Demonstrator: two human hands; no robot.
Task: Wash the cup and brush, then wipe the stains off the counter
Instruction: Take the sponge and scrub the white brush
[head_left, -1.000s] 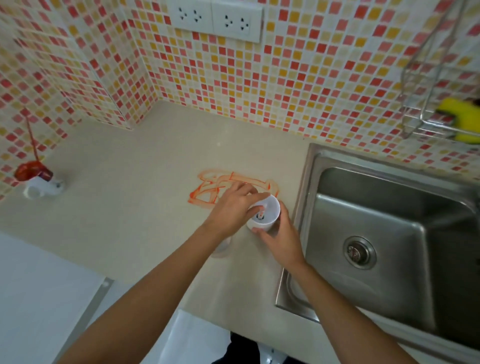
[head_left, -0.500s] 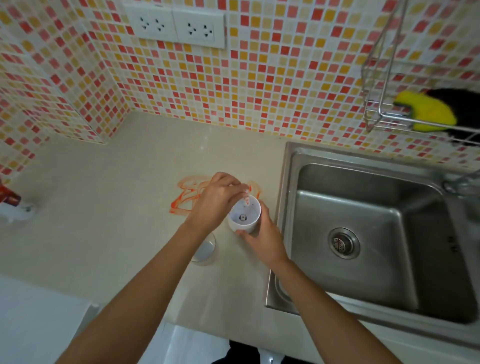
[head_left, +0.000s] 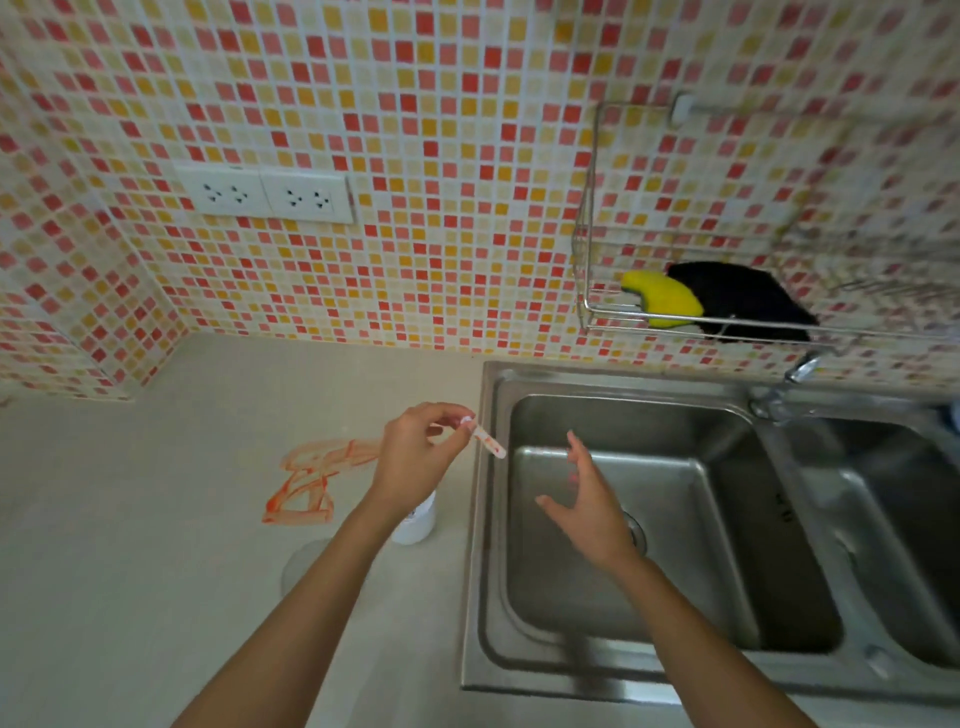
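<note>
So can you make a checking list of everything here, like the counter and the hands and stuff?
Surface: beige counter with orange stains.
Job's things: small brush, pinched by left hand at the sink's edge; white cup on the counter, partly hidden by that wrist.
Clutter: clear round thing, blurred.
Hands: left pinches brush; right hand open over the sink.
Cables: nothing seen.
Surroundings: mosaic tile wall, two sockets, wire rack holding yellow sponge and black cloth, tap.
</note>
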